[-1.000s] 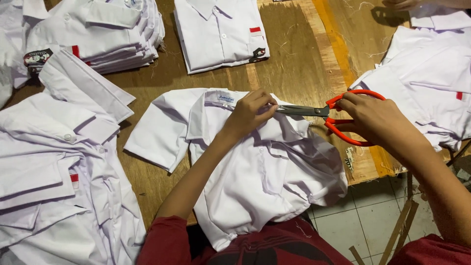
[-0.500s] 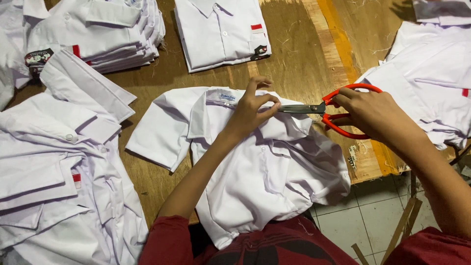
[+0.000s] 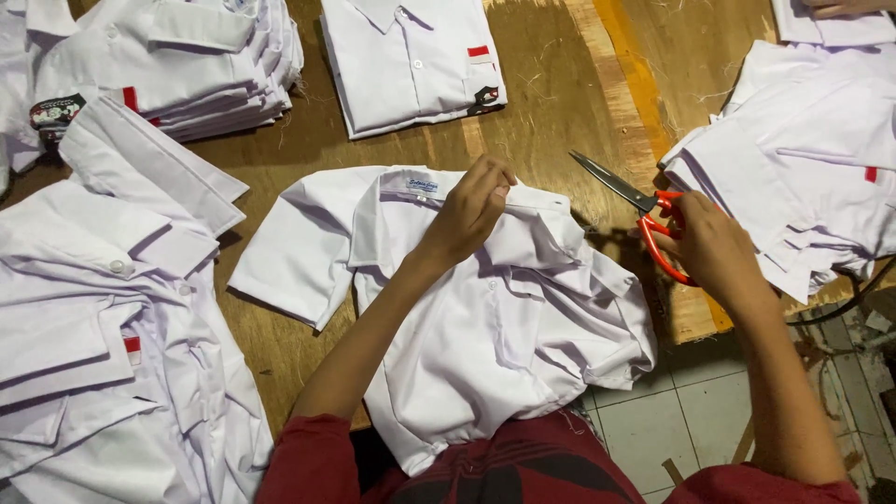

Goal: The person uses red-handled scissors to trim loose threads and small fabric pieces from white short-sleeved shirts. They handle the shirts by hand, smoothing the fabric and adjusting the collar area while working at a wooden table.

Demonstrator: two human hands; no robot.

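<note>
A white short-sleeved shirt (image 3: 485, 317) lies spread on the wooden table (image 3: 551, 103), its lower part hanging over the near edge onto my lap. My left hand (image 3: 471, 210) pinches the collar near the label. To the right, my right hand (image 3: 709, 247) grips red-handled scissors (image 3: 644, 213), blades shut and pointing up-left, away from the shirt.
A stack of folded white shirts (image 3: 177, 65) sits at the back left, one folded shirt (image 3: 415, 61) at the back centre. Loose white shirts pile at the left (image 3: 103, 327) and right (image 3: 812, 168). Another person's hand (image 3: 845, 7) shows at the top right. Tiled floor (image 3: 663, 429) lies below the table edge.
My right hand has drawn the scissors away from the collar, to the right and down. My left hand stays on the collar.
</note>
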